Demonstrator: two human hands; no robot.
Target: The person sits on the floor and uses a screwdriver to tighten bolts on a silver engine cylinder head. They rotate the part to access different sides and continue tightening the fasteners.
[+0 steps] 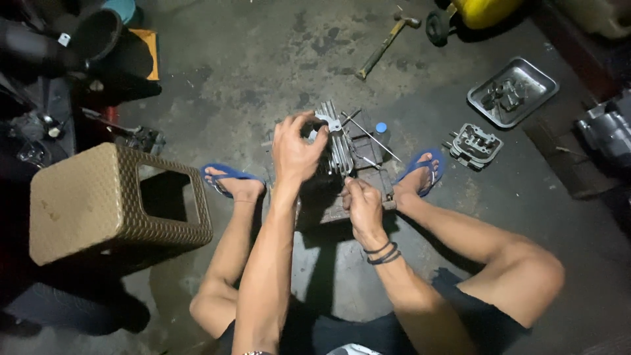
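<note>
Finned engine cylinder sits between sandalled feet, hammer beyond.

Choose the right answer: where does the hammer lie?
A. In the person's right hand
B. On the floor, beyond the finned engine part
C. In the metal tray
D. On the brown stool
B: the hammer lies on the bare concrete floor, farther from the person than the finned engine part, apart from the tray and both hands.
</note>
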